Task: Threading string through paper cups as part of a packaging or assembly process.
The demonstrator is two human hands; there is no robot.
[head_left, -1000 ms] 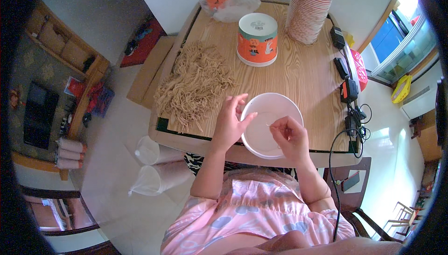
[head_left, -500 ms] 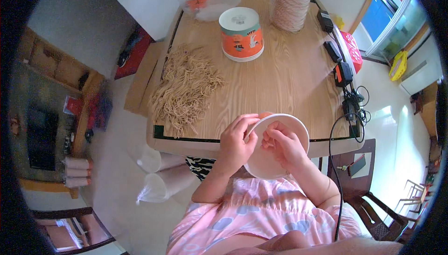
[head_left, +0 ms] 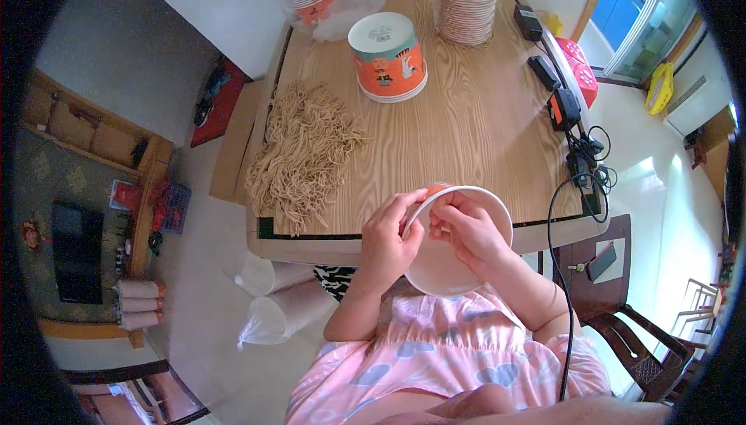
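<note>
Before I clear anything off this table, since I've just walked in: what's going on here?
A person's left hand holds a white-lined bucket by its rim, tilted at the near edge of the wooden table. The right hand is inside the bucket; whether it holds anything is hidden. A heap of tan strings lies to the left, and an orange-and-green bucket stands upside down farther back.

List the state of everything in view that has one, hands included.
Left hand: gripping bucket rim
Right hand: fingers curled, inside bucket mouth; grip contents unclear
Held bucket: tilted, mouth open
Orange bucket: upside down on table
Tan strings: loose, heaped
Tall bucket stack: nested
Black cables: tangled
Floor stacks: bagged, lying down
</note>
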